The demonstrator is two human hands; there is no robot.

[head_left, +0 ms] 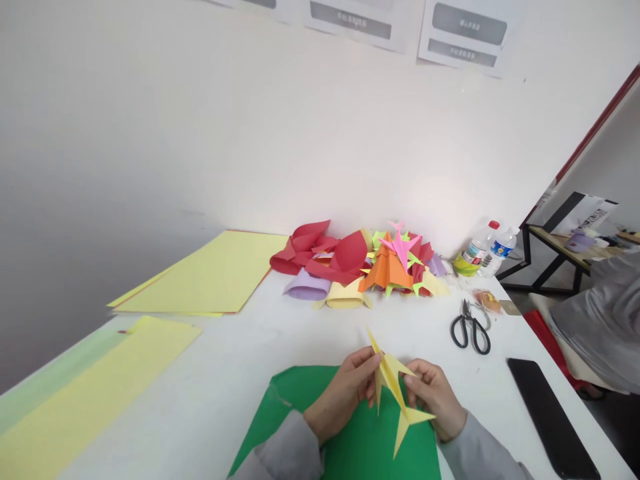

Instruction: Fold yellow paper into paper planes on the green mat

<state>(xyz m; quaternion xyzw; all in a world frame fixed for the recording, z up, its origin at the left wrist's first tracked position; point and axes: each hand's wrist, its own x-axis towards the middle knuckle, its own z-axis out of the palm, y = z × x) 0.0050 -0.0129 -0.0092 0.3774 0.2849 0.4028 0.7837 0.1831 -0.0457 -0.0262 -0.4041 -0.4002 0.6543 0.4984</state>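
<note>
Both my hands hold a folded yellow paper plane just above a green sheet on the white table. My left hand pinches the plane's left side with closed fingers. My right hand grips its right side, fingers curled. The plane's nose points up and away from me, and its tail fins spread towards my right wrist.
A pile of folded paper figures, red, orange, pink, purple and yellow, lies at the table's back. Yellow sheets lie at left. Black scissors, a dark phone and two water bottles are at right. A person in grey sits at far right.
</note>
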